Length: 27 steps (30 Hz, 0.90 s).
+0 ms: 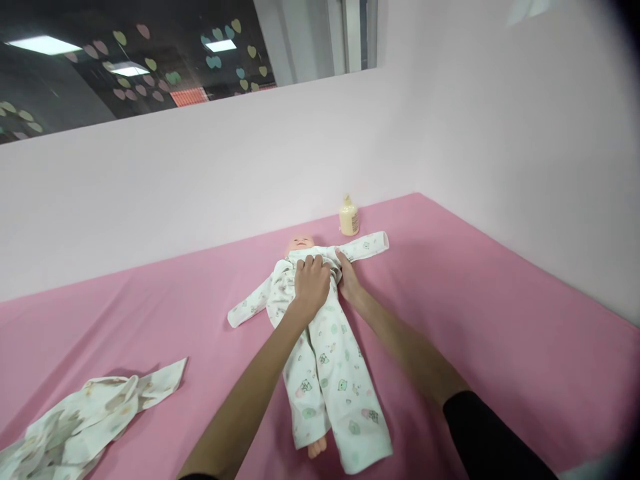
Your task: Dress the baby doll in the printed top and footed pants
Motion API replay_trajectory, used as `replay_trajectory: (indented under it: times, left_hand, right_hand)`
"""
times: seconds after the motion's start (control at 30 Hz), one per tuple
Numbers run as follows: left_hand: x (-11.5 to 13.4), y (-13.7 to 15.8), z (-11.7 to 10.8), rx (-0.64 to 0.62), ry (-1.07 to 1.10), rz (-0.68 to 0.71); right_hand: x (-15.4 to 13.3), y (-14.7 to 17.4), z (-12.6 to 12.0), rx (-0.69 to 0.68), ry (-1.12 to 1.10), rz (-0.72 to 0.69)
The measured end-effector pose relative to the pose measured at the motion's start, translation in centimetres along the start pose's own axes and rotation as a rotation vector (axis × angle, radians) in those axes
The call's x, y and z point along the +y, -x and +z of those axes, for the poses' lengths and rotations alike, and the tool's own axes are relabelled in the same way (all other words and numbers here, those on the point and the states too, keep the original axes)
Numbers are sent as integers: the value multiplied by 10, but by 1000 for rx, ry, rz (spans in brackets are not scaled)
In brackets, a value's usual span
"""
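Observation:
A baby doll (301, 243) lies on its back, dressed in a white printed top (254, 301) and matching pants (345, 380). Both sleeves stretch out sideways, and one bare foot shows below a pant leg. My left hand (313, 283) rests on the doll's chest, its fingers curled into the cloth of the top. At the doll's side by the right-hand sleeve, my right hand (349, 277) presses against the top, thumb up and other fingers mostly hidden under the cloth. Whether the right fingers pinch the fabric is hard to see.
A cream pump bottle (349, 217) stands beyond the doll near the white wall (200, 187). Crumpled printed baby clothing (95, 417) lies at the left front of the pink-covered surface (480, 320). Another wall (540, 167) borders the right side. Dark glass with heart stickers is above.

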<state>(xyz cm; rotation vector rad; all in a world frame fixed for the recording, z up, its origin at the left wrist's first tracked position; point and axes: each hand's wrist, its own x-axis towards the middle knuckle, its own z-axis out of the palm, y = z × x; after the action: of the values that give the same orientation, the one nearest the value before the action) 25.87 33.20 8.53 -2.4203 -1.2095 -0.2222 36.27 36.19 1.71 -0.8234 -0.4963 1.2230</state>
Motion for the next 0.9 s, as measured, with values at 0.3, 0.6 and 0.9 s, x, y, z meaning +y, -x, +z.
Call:
replay_trajectory:
  times: [0.3,0.6,0.9]
  left_hand:
    - [0,-13,0,-116,51,103]
    - [-4,-27,4,-56,-25,-116]
    - [-15,-44,18,18,40,-212]
  right_hand:
    - [8,-6,3,11,-242,148]
    - [7,-12,4,-57,-369,99]
    - [11,-8,4,-74,-294,144]
